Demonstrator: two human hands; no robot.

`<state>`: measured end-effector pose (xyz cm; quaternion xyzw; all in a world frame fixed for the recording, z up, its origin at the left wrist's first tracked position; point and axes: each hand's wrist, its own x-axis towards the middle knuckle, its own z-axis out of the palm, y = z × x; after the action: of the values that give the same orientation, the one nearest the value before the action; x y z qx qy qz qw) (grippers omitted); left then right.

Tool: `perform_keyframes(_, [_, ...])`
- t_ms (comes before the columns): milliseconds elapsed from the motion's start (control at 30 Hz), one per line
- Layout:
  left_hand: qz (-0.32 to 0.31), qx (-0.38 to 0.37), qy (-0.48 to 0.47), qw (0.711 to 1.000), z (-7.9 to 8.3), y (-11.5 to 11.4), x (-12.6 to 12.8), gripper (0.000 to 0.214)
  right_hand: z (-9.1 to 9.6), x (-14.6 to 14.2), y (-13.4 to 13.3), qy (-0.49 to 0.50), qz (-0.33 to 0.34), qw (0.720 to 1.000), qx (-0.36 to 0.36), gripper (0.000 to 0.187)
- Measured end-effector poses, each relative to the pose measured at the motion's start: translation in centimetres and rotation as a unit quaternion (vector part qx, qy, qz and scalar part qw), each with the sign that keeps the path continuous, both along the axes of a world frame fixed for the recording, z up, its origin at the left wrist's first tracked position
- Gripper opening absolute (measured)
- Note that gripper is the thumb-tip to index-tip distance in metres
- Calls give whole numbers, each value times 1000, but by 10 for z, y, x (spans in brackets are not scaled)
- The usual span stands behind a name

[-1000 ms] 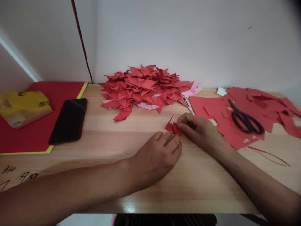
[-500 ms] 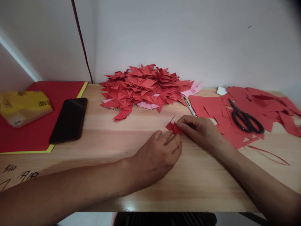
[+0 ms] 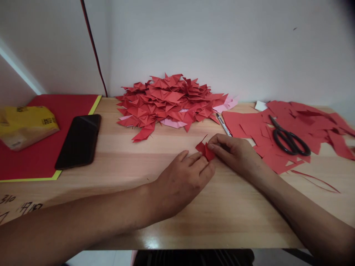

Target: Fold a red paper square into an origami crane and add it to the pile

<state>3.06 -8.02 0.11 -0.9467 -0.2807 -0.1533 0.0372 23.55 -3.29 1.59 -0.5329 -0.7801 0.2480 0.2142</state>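
A small folded piece of red paper [image 3: 203,149] lies on the wooden table [image 3: 166,207] at the centre. My left hand [image 3: 183,181] rests knuckles up just in front of it, with fingertips pressed onto its near edge. My right hand [image 3: 235,153] comes in from the right, its fingers curled and pinched on the paper's right side. Behind them sits a large heap of folded red and pink paper shapes [image 3: 169,101].
Black scissors [image 3: 290,138] lie on loose red paper sheets and scraps [image 3: 277,125] at the right. A pen [image 3: 223,125] lies beside the heap. A black phone [image 3: 79,140] and a yellow packet [image 3: 26,123] rest on red card [image 3: 36,159] at the left. The wall stands close behind.
Both hands stay on the small red paper. My left fingers have shifted slightly forward onto it; the view has drifted a little.
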Motion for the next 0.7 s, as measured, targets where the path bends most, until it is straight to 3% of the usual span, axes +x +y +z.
perform_keyframes(267, [9, 40, 11, 999, -4, 3, 4, 34, 1, -2, -2, -18, -31, 999, 13, 14])
perform_keyframes(433, [5, 27, 16, 999, -4, 3, 6, 35, 4, -3, -4, -49, -8, 998, 49, 19])
perform_keyframes(567, [7, -5, -6, 1000, -4, 3, 7, 34, 4, -1, -4, -44, -5, 998, 50, 22])
perform_keyframes(700, [11, -97, -92, 991, -3, 8, 3, 28, 2, 1, -4, -7, -16, 1000, 19, 23])
